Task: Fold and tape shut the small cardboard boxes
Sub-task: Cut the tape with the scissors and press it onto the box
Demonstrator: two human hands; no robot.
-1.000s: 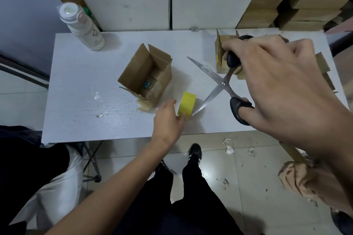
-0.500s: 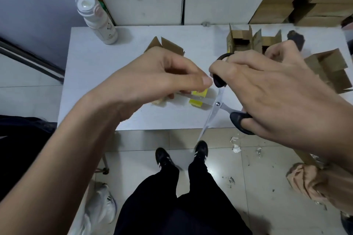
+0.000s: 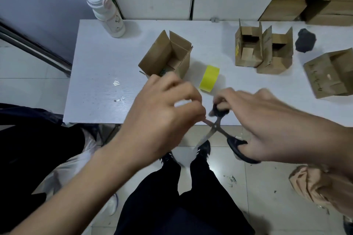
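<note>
Left hand [image 3: 164, 112] pinched something at the fingertips, likely a clear tape strip, too blurred to confirm. Right hand [image 3: 254, 120] gripped scissors [image 3: 215, 128], blades parted. Open cardboard box [image 3: 168, 55] upright on desk [image 3: 99, 82], beside yellow tape roll [image 3: 209, 78]. Probably light, stiff-walled, easily tipped; best held by side walls while folding flaps.

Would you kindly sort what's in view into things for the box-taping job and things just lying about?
For the job: open box, tape roll, scissors, three more boxes.
Lying about: bottle, dark lump, floor scraps.
</note>
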